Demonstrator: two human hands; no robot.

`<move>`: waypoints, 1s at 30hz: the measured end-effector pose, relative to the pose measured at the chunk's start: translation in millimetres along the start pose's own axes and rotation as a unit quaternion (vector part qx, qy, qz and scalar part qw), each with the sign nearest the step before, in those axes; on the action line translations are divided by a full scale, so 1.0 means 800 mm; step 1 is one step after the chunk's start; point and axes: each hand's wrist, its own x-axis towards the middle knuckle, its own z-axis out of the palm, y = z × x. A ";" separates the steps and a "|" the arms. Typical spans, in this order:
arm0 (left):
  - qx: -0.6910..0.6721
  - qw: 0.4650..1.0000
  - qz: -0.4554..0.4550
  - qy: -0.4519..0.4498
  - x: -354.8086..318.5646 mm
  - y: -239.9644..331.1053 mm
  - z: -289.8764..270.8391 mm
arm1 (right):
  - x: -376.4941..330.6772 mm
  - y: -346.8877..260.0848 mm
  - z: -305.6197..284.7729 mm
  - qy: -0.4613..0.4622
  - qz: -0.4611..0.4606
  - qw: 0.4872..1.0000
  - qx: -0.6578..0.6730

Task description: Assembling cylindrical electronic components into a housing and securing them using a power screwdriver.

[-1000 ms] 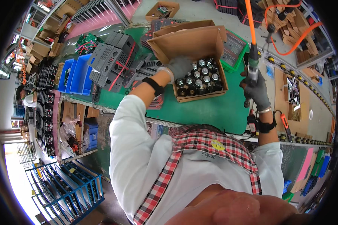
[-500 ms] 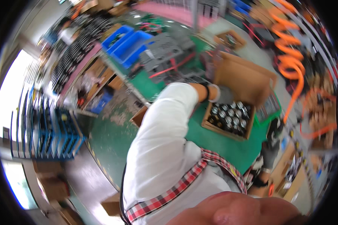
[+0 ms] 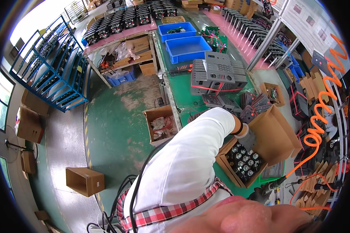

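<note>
My left hand (image 3: 248, 139), in a grey glove with a black band at the wrist, reaches down into an open cardboard box (image 3: 226, 167). Rows of dark cylindrical parts with shiny silver tops (image 3: 245, 160) fill this box, and my fingers are hard to make out among them. To the lower right, my right hand (image 3: 257, 195), dark-gloved and partly hidden, is closed around a black air tool (image 3: 274, 184). The tool's end joins an orange coiled hose (image 3: 319, 128).
Beyond the box stand stacked grey housings (image 3: 219, 73) tied with red straps, and blue bins (image 3: 188, 49). A carton (image 3: 159, 123) sits left of the green bench. Another carton (image 3: 85, 181) and a blue rack (image 3: 52, 70) stand farther left. Cardboard pieces (image 3: 317, 182) lie at right.
The view has swung, so the bench and box sit differently in it. My left hand stays at the box. My right hand and the tool appear closer to the box's near side.
</note>
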 end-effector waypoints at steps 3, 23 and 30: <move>-0.075 0.996 -0.052 -0.010 0.007 0.004 -0.003 | -0.001 0.001 0.004 0.024 0.050 0.998 0.029; -0.018 0.983 -0.182 0.000 0.020 0.017 0.027 | 0.022 0.035 0.000 0.004 -0.001 0.999 0.039; 0.134 0.968 -0.163 -0.135 0.051 0.023 0.041 | 0.020 0.045 -0.005 0.013 -0.030 0.999 0.032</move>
